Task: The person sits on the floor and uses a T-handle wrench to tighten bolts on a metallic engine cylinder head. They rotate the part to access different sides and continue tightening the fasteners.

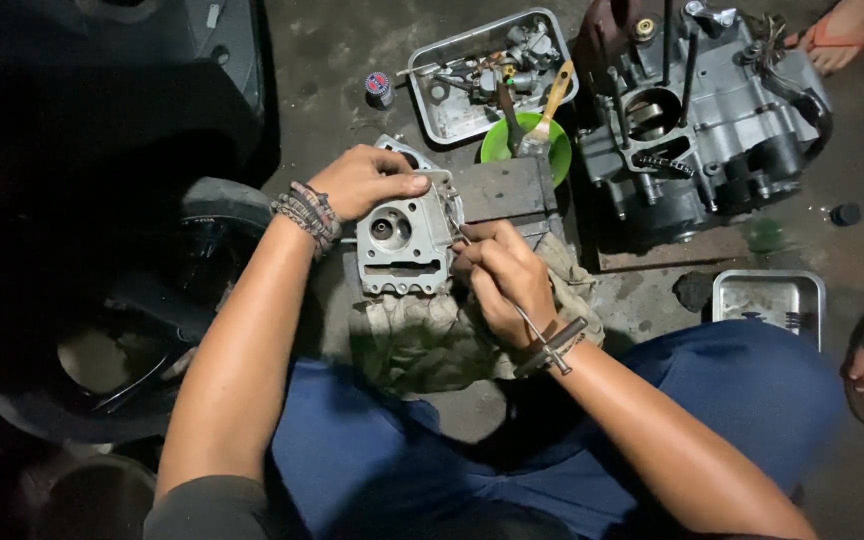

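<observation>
Knees: blue trousers fill the lower edge, cut off.
Hidden: left side is dark; tyre barely readable.
Cylinder head: grey cast metal, round bore, on a rag.
Left hand: grip closed on its top edge.
Right hand: grip pinching a T-handled tool.
Floor: stained concrete; engine block, parts tray beyond.

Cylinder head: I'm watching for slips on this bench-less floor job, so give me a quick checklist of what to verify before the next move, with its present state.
1. Left hand steadies the cylinder head from its top edge: ok.
2. Right hand grips the T-handle tool, tip at the head's right side: ok.
3. Head rests on the rag, not bare floor: ok.
4. Tool tip seated squarely: cannot tell, fingers hide it.
5. Parts tray and green bowl stand apart from both hands: ok.
</observation>
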